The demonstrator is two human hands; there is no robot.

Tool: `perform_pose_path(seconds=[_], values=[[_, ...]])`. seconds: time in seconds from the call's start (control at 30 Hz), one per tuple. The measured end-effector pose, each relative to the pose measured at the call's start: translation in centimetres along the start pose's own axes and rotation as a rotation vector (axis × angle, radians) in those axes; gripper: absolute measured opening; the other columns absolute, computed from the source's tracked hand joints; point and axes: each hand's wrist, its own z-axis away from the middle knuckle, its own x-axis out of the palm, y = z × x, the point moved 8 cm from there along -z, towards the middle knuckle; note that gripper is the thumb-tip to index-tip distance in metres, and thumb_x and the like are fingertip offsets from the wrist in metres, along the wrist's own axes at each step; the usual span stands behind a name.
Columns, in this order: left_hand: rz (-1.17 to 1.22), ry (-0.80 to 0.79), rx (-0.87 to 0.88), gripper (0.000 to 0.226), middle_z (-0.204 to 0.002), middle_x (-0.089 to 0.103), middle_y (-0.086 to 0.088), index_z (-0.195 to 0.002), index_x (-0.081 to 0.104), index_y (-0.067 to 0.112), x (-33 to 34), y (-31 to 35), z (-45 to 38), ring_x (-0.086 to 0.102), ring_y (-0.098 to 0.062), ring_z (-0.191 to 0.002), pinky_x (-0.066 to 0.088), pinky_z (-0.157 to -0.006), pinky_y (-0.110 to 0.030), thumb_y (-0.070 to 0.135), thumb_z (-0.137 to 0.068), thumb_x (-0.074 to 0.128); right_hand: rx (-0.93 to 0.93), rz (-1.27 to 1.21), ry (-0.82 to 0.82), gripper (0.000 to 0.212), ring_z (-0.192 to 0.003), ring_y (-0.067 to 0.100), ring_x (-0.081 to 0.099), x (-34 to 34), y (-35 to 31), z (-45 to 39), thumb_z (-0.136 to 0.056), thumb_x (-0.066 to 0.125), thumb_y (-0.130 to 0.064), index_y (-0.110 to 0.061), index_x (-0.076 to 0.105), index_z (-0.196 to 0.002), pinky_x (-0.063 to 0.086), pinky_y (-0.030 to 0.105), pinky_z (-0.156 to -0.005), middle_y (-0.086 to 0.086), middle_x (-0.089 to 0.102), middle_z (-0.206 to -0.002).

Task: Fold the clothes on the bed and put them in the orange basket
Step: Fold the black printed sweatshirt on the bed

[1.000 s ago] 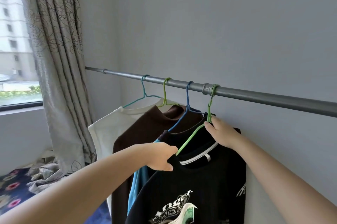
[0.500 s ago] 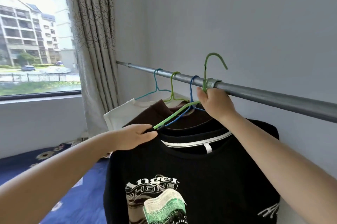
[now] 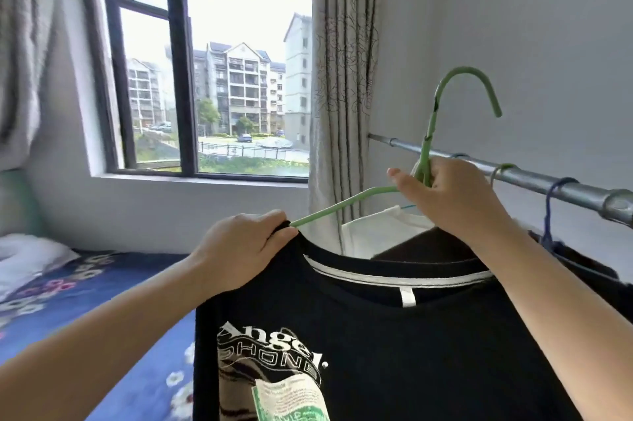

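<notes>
Head view: black T-shirt, chest print reading "Angel" above a green-and-white graphic, white neck tape, hangs on a green hanger clear of the metal rail. Left hand pinches the shoulder fabric; right hand, fingers curled, grips the hanger neck. Blue floral bed lies below.

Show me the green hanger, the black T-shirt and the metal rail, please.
green hanger (image 3: 459, 76), head view, top of its hook.
black T-shirt (image 3: 428, 352), head view, plain chest fabric beside the print.
metal rail (image 3: 527, 177), head view, bare stretch of the pole.
</notes>
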Motion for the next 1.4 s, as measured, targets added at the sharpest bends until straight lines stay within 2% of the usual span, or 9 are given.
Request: perform_pose_path(seconds=[0.3, 0.47, 0.7, 0.8, 0.9, 1.07, 1.17, 1.23, 1.4], values=[[-0.414, 0.273, 0.223, 0.059, -0.04, 0.048, 0.007, -0.07, 0.051, 0.015, -7.2, -13.8, 2.7, 0.045, -0.012, -0.027, 0.023, -0.031, -0.017, 0.047, -0.1, 0.01, 0.086, -0.227, 0.039, 0.038, -0.047, 0.013, 0.03, 11.4, -8.3, -5.5, -0.086, 0.057, -0.039, -0.007, 0.048, -0.068, 0.029, 0.022, -0.051, -0.004, 0.032, -0.051], [-0.263, 0.072, 0.072, 0.045, -0.074, 0.058, 0.002, -0.088, 0.046, 0.018, -9.3, -22.3, 1.3, 0.059, -0.021, -0.072, 0.041, -0.059, -0.03, 0.053, -0.096, 0.019, 0.14, -0.207, 0.04, 0.038, -0.051, 0.012, 0.035, 17.4, -12.7, -9.7, -0.088, 0.053, -0.044, -0.007, 0.049, -0.081, 0.032, 0.022, -0.053, -0.002, 0.038, -0.057], [-0.181, -0.077, -0.036, 0.03, -0.07, 0.045, 0.013, -0.08, 0.043, 0.023, -10.1, -29.6, 1.3, 0.048, -0.016, -0.075, 0.036, -0.06, -0.028, 0.043, -0.099, 0.029, 0.182, 0.351, -0.299, 0.045, -0.07, 0.019, 0.053, 23.9, -16.3, -12.2, -0.095, 0.04, -0.047, -0.004, 0.054, -0.092, 0.031, 0.019, -0.051, 0.005, 0.051, -0.076], [-0.321, -0.083, -0.053, 0.034, -0.081, 0.053, 0.007, -0.093, 0.051, 0.022, -9.7, -31.6, 2.4, 0.056, -0.018, -0.081, 0.04, -0.06, -0.027, 0.045, -0.099, 0.026, 0.002, 0.545, -0.205, 0.03, -0.079, 0.019, 0.053, 25.2, -18.6, -12.1, -0.094, 0.043, -0.04, -0.013, 0.052, -0.084, 0.029, 0.019, -0.051, -0.005, 0.05, -0.075], [-0.477, -0.07, -0.04, 0.04, -0.084, 0.057, 0.005, -0.103, 0.052, 0.022, -8.8, -32.8, 3.0, 0.061, -0.019, -0.082, 0.036, -0.057, -0.025, 0.047, -0.098, 0.021, -0.247, 0.469, -0.172, 0.032, -0.114, 0.017, 0.051, 27.3, -20.8, -11.5, -0.095, 0.045, -0.031, -0.015, 0.057, -0.12, 0.041, 0.024, -0.088, -0.002, 0.059, -0.116], [-0.645, -0.061, 0.067, 0.041, -0.074, 0.045, 0.007, -0.101, 0.049, 0.023, -7.9, -31.8, 2.9, 0.053, -0.018, -0.07, 0.037, -0.058, -0.025, 0.048, -0.098, 0.017, -0.276, 0.483, -0.477, 0.052, -0.142, 0.015, 0.018, 33.3, -19.8, -11.3, -0.101, 0.028, -0.03, -0.015, 0.014, -0.148, 0.013, 0.031, -0.117, 0.001, 0.023, -0.153], [-0.637, -0.029, 0.059, 0.039, -0.066, 0.043, 0.006, -0.103, 0.051, 0.023, -7.8, -31.4, 2.2, 0.054, -0.021, -0.069, 0.035, -0.056, -0.025, 0.047, -0.099, 0.021, -0.265, 0.36, -0.464, 0.047, -0.126, 0.023, 0.042, 34.7, -19.1, -11.8, -0.1, 0.029, -0.03, -0.011, 0.03, -0.143, 0.034, 0.038, -0.106, 0.006, 0.044, -0.136], [-0.559, 0.074, 0.08, 0.03, -0.061, 0.053, 0.0, -0.093, 0.057, 0.018, -8.6, -31.0, 2.1, 0.06, -0.025, -0.06, 0.033, -0.05, -0.025, 0.04, -0.098, 0.037, -0.321, 0.25, -0.405, 0.03, -0.09, 0.023, 0.053, 34.3, -19.3, -12.2, -0.1, 0.033, -0.027, -0.006, 0.052, -0.111, 0.044, 0.035, -0.086, 0.0, 0.054, -0.093], [-0.548, 0.247, 0.22, 0.035, -0.04, 0.014, 0.012, -0.055, 0.053, 0.01, -9.8, -30.8, 2.2, 0.036, -0.017, -0.02, 0.026, -0.034, -0.017, 0.031, -0.079, 0.069, -0.456, 0.307, -0.311, 0.041, -0.065, 0.021, 0.046, 32.9, -18.4, -12.4, -0.093, 0.015, -0.05, -0.015, 0.034, -0.083, 0.036, 0.03, -0.062, -0.006, 0.042, -0.065]])
